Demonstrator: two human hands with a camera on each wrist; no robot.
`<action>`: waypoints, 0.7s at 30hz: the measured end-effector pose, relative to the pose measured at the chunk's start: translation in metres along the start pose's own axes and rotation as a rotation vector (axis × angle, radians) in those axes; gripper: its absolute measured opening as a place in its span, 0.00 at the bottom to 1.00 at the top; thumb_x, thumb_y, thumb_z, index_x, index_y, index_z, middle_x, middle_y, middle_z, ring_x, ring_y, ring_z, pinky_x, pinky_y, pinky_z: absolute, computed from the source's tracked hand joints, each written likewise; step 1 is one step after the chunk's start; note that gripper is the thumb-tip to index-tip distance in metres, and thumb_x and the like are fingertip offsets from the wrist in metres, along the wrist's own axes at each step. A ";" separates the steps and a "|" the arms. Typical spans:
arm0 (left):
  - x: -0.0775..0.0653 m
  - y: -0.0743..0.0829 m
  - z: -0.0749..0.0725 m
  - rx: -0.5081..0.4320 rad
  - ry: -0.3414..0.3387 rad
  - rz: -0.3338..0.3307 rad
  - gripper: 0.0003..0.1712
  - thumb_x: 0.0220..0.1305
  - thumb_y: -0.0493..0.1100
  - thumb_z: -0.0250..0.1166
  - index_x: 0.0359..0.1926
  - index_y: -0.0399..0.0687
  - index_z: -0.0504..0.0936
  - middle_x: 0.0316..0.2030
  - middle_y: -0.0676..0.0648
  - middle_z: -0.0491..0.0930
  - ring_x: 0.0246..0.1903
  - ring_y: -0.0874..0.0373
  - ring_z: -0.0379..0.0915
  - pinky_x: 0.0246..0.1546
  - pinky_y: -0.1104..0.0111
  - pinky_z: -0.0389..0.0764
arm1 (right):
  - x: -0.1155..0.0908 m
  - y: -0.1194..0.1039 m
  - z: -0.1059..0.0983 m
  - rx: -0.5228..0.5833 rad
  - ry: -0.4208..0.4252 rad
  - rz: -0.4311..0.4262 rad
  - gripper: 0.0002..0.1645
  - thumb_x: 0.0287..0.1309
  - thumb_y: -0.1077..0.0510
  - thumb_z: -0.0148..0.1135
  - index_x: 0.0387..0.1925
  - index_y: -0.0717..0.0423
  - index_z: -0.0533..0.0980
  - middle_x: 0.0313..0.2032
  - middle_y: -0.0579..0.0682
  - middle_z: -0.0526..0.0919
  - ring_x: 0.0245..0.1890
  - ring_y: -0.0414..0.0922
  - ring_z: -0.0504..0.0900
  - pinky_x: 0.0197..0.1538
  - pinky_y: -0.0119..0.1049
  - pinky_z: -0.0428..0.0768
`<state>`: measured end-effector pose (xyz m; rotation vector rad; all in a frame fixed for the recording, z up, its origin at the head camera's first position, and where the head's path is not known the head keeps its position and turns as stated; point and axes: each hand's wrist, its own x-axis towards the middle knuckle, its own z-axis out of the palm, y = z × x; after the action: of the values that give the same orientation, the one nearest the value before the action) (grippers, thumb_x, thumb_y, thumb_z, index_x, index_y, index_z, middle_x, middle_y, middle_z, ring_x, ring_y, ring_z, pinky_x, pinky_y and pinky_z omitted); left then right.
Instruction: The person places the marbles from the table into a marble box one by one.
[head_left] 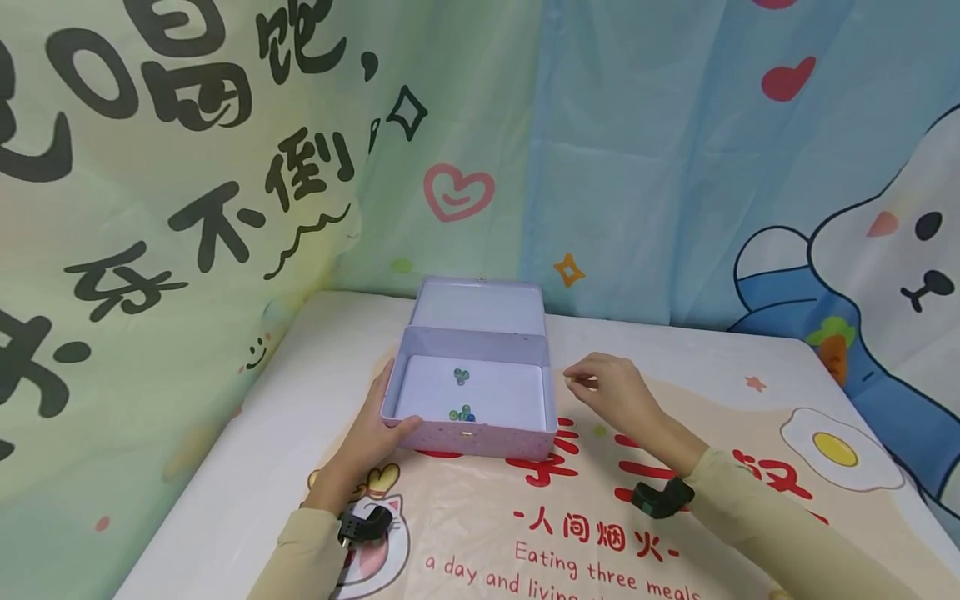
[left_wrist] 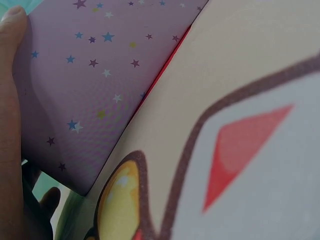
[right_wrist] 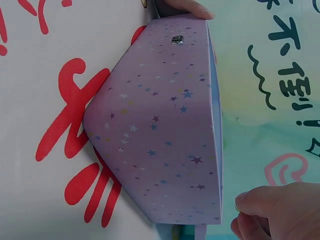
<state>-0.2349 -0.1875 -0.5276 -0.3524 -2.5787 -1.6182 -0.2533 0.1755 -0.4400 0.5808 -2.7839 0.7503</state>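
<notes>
A lilac tin box [head_left: 468, 437] printed with small stars stands with its hinged lid [head_left: 480, 307] raised at the back. On its floor lie two clusters of small green and blue glass marbles [head_left: 461, 377], one behind the other. My left hand [head_left: 375, 429] grips the box's left side, its thumb over the front left corner. Just off the right wall, my right hand [head_left: 617, 396] hovers with thumb and forefinger pinched on a tiny pale-yellow thing [head_left: 567, 379], too small to identify. In the right wrist view, that thing is hidden behind the thumb [right_wrist: 250, 200].
A printed tablecloth [head_left: 480, 533] with red lettering, a cat and an egg [head_left: 840, 450] covers the table. Hanging fabric [head_left: 622, 167] stands close behind the table and along its left side. Dark straps with small devices [head_left: 663, 498] sit on both wrists.
</notes>
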 end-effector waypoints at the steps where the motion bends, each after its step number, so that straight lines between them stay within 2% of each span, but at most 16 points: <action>1: 0.000 0.000 0.000 0.002 0.001 -0.004 0.58 0.53 0.49 0.67 0.73 0.76 0.36 0.75 0.48 0.43 0.71 0.42 0.47 0.65 0.40 0.55 | 0.001 -0.001 0.000 0.007 -0.003 -0.002 0.11 0.53 0.60 0.68 0.40 0.57 0.84 0.36 0.50 0.85 0.37 0.45 0.84 0.43 0.42 0.84; 14: -0.002 0.000 0.000 0.006 -0.002 -0.022 0.58 0.53 0.51 0.68 0.73 0.76 0.36 0.75 0.50 0.42 0.72 0.43 0.46 0.65 0.39 0.54 | 0.025 -0.011 0.010 -0.015 -0.086 -0.092 0.11 0.53 0.60 0.68 0.40 0.57 0.84 0.37 0.50 0.86 0.36 0.44 0.84 0.42 0.39 0.84; 21: -0.001 -0.003 0.000 0.006 -0.005 -0.009 0.59 0.52 0.51 0.68 0.73 0.75 0.36 0.75 0.51 0.42 0.72 0.43 0.46 0.65 0.39 0.54 | 0.041 -0.015 0.011 -0.027 -0.084 -0.142 0.08 0.53 0.61 0.67 0.37 0.56 0.85 0.34 0.49 0.85 0.33 0.42 0.83 0.41 0.38 0.84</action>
<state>-0.2350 -0.1889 -0.5299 -0.3449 -2.5921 -1.6140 -0.2847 0.1447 -0.4312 0.8130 -2.7866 0.6718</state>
